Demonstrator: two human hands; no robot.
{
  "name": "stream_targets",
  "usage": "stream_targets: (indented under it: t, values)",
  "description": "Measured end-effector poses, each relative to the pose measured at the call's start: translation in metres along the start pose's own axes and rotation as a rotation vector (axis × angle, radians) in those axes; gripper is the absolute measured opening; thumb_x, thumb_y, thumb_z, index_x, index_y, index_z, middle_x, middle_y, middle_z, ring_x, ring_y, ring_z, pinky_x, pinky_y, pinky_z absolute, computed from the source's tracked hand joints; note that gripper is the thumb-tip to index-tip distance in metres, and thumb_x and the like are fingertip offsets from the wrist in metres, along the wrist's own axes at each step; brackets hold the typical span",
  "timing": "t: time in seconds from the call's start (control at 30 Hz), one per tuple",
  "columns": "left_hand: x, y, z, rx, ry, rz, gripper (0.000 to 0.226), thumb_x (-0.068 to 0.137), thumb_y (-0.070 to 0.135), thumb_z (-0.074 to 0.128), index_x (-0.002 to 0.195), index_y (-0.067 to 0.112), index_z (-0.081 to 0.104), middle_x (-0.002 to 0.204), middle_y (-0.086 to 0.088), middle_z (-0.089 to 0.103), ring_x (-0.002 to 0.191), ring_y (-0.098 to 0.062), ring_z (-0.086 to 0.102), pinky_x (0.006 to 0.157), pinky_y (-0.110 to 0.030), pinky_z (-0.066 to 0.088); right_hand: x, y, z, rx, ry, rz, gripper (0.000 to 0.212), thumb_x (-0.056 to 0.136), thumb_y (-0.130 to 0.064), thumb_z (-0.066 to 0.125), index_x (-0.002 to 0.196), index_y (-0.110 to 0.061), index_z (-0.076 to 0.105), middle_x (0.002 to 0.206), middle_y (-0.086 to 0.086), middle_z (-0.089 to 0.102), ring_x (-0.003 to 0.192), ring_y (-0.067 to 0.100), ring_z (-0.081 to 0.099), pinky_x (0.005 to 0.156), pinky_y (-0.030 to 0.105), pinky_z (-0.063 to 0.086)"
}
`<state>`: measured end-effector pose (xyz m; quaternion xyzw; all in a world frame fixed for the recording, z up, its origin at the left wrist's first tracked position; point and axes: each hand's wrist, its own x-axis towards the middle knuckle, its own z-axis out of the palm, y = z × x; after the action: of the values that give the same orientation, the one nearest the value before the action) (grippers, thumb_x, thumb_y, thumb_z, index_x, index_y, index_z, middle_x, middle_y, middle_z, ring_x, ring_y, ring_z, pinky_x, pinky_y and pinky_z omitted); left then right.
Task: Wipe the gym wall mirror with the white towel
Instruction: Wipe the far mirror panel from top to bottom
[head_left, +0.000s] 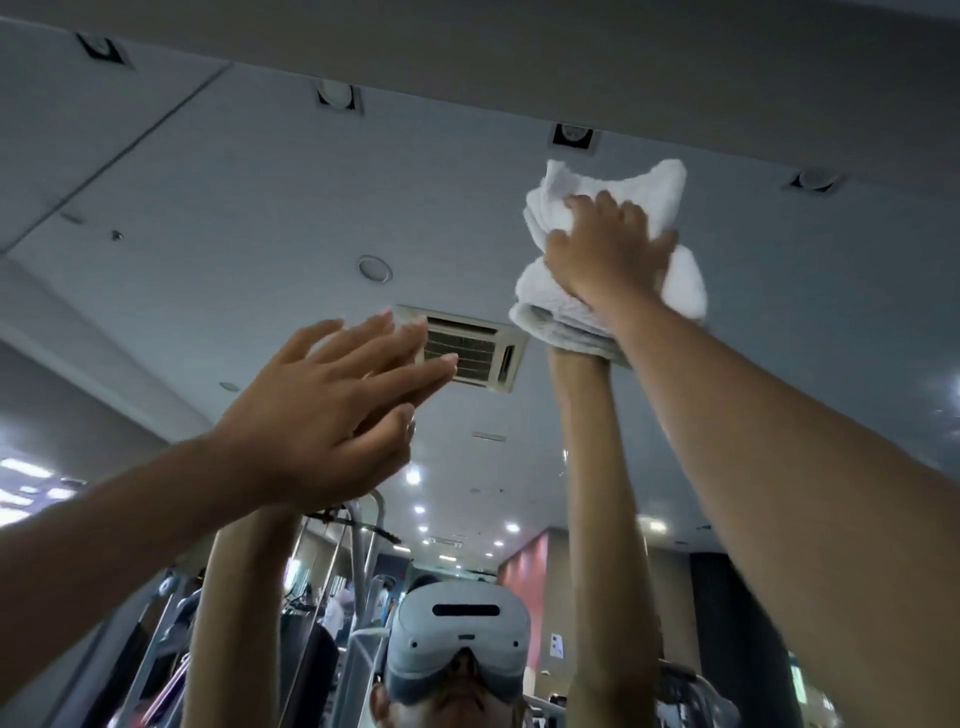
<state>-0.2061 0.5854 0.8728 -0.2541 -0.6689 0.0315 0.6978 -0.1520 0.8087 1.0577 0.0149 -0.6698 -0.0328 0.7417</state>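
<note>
High on the gym wall mirror (208, 234), the white towel (644, 182) lies under the right hand (608, 249), whose bent fingers (597, 208) dig into its middle and hold it against the glass. It is thick, bunched terry, stacked folds showing below the wrist and two soft corners peaking above the fingertips, its long axis running up the glass. The left hand (311, 410) lies flat on the mirror, lower down, fingers straight.

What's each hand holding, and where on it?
Right hand grips the bunched white towel across its middle, pressed to the mirror. Left hand holds nothing, open flat against it.
</note>
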Motion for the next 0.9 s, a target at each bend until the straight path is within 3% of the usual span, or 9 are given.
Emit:
stream_targets:
  t: [0.1,0.23,0.3,0.43,0.5,0.57,0.77,0.83,0.9]
  values:
    - [-0.017,-0.015,-0.002,-0.055,0.033,-0.197,0.06,0.096,0.057,0.013,0.155,0.043,0.013,0.166,0.008,0.014,0.154,-0.01,0.005,0.121,-0.036,0.005,-0.018,-0.048,0.004,-0.001,-0.064,-0.235,0.052,0.1,-0.04,0.033,0.152,-0.036,0.034,0.163,-0.005,0.026,0.148,0.021,0.023,0.113,0.058,0.015]
    - [-0.026,-0.022,-0.004,-0.082,0.015,-0.214,0.062,0.094,0.06,0.011,0.154,0.045,0.008,0.166,0.01,0.007,0.154,-0.008,-0.002,0.123,-0.036,0.0,-0.03,-0.025,-0.012,0.103,-0.244,-0.628,0.062,0.085,-0.049,0.027,0.147,-0.051,0.035,0.163,-0.018,0.023,0.15,0.008,0.019,0.113,0.053,0.015]
    - [-0.026,-0.02,-0.004,-0.103,0.014,-0.231,0.063,0.091,0.06,0.007,0.153,0.048,0.005,0.166,0.013,0.0,0.153,-0.005,-0.009,0.124,-0.034,-0.005,-0.022,0.004,-0.015,0.115,-0.22,-0.554,0.064,0.082,-0.052,0.025,0.145,-0.052,0.038,0.161,-0.017,0.028,0.149,0.01,0.023,0.115,0.056,0.019]
    - [-0.025,-0.019,-0.004,-0.135,0.03,-0.233,0.067,0.09,0.061,0.006,0.155,0.047,0.008,0.166,0.013,0.0,0.152,-0.004,-0.011,0.124,-0.035,-0.006,0.006,0.003,-0.004,0.034,-0.053,0.085,0.05,0.096,-0.04,0.036,0.146,-0.038,0.041,0.155,-0.004,0.037,0.143,0.025,0.029,0.112,0.062,0.016]
    - [-0.026,-0.022,-0.005,-0.131,0.027,-0.233,0.068,0.089,0.061,0.005,0.155,0.047,0.008,0.166,0.014,-0.001,0.152,-0.003,-0.012,0.124,-0.034,-0.006,0.009,-0.037,0.006,-0.028,-0.044,0.23,0.047,0.098,-0.04,0.037,0.143,-0.029,0.042,0.148,0.004,0.04,0.138,0.029,0.031,0.11,0.06,0.019]
    - [-0.026,-0.022,-0.004,-0.142,0.047,-0.233,0.066,0.089,0.061,0.007,0.154,0.047,0.01,0.166,0.013,0.002,0.153,-0.005,-0.008,0.124,-0.035,-0.004,0.003,-0.071,0.008,-0.02,-0.048,0.159,0.048,0.098,-0.041,0.037,0.144,-0.028,0.04,0.15,0.004,0.037,0.139,0.028,0.03,0.11,0.06,0.018]
    - [-0.027,-0.023,-0.001,-0.103,0.037,-0.24,0.062,0.09,0.062,0.006,0.15,0.05,0.004,0.166,0.014,0.002,0.153,-0.003,-0.009,0.124,-0.034,-0.003,-0.044,-0.074,0.001,0.076,-0.13,-0.487,0.052,0.099,-0.044,0.034,0.151,-0.047,0.031,0.165,-0.013,0.02,0.151,0.013,0.016,0.115,0.055,0.013]
    - [-0.026,-0.024,-0.001,-0.097,0.041,-0.24,0.063,0.091,0.063,0.006,0.152,0.05,0.006,0.166,0.014,0.0,0.152,-0.002,-0.01,0.123,-0.031,-0.006,-0.036,-0.052,-0.004,0.074,-0.143,-0.51,0.053,0.096,-0.047,0.032,0.149,-0.049,0.032,0.164,-0.014,0.022,0.15,0.013,0.02,0.114,0.056,0.016]
    - [-0.026,-0.025,-0.001,-0.093,0.042,-0.22,0.063,0.092,0.063,0.007,0.154,0.048,0.008,0.166,0.014,0.002,0.152,-0.002,-0.009,0.122,-0.027,-0.008,-0.013,-0.036,-0.003,0.07,-0.121,-0.335,0.051,0.098,-0.045,0.034,0.149,-0.047,0.035,0.162,-0.012,0.027,0.148,0.018,0.025,0.112,0.058,0.018]
